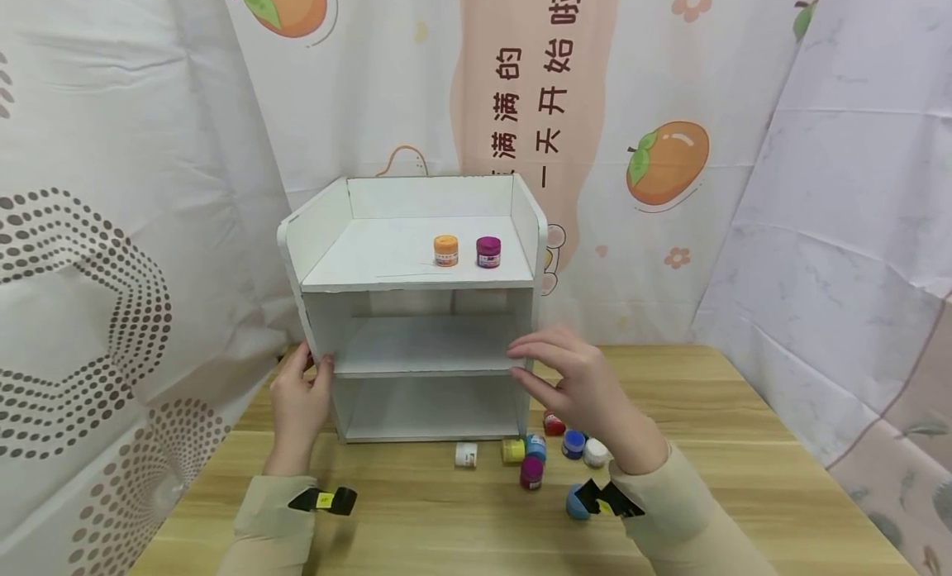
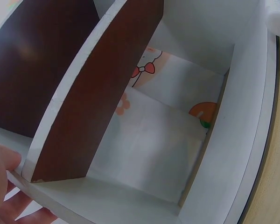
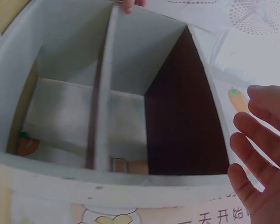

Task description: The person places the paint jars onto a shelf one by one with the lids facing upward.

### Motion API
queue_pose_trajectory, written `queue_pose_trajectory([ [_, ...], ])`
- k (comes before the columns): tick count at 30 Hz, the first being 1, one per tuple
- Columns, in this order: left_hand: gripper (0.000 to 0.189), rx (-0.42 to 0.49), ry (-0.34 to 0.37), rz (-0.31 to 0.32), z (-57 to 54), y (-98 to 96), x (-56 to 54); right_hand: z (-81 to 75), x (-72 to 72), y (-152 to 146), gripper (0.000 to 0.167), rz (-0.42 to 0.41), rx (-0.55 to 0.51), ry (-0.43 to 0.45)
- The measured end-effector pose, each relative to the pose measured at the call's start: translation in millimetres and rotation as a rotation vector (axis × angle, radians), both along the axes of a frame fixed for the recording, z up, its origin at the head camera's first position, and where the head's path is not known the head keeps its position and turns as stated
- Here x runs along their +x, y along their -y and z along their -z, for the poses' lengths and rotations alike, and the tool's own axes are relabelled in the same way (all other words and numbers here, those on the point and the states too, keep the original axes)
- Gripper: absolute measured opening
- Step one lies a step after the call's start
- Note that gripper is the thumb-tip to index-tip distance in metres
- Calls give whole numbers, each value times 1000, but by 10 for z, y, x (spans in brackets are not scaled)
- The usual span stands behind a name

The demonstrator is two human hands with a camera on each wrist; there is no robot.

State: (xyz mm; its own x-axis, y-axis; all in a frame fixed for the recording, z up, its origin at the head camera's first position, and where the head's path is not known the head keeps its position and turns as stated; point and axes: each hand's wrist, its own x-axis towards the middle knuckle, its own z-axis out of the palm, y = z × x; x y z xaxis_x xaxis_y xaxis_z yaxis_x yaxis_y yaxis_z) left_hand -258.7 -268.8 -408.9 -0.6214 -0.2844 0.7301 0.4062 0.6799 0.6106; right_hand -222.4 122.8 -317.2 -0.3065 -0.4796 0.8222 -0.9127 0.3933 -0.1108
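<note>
A white tabletop shelf (image 1: 372,254) with an open top tray and two compartments stands on the table. My left hand (image 1: 301,402) grips its left side panel, thumb on the front edge and fingers around the outside, as the left wrist view also shows. By the right side panel, my right hand (image 1: 568,378) is raised with its fingers (image 3: 254,140) relaxed and parted, holding nothing. I cannot tell whether its fingertips touch the panel. An orange-yellow paint jar (image 1: 446,251) and a purple paint jar (image 1: 488,253) stand on the top tray.
Several small jars sit on the wooden table (image 1: 402,510) before the shelf: white (image 1: 465,455), yellow (image 1: 513,451), magenta (image 1: 531,472), dark blue (image 1: 573,444) and red (image 1: 554,423) among them. A blue jar (image 1: 577,503) lies partly under my right wrist. Printed curtains (image 1: 654,262) hang behind.
</note>
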Motion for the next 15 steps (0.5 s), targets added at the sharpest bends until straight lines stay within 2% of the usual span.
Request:
queue_pose_trajectory([
  [4, 32, 11, -8, 12, 3, 0, -4, 133, 6, -76, 20, 7, 20, 29],
  [9, 32, 2, -13, 7, 11, 5, -9, 310, 10, -164, 29, 3, 34, 74],
  [15, 33, 1, -6, 5, 19, 10, -12, 557, 6, -248, 28, 19, 67, 185],
])
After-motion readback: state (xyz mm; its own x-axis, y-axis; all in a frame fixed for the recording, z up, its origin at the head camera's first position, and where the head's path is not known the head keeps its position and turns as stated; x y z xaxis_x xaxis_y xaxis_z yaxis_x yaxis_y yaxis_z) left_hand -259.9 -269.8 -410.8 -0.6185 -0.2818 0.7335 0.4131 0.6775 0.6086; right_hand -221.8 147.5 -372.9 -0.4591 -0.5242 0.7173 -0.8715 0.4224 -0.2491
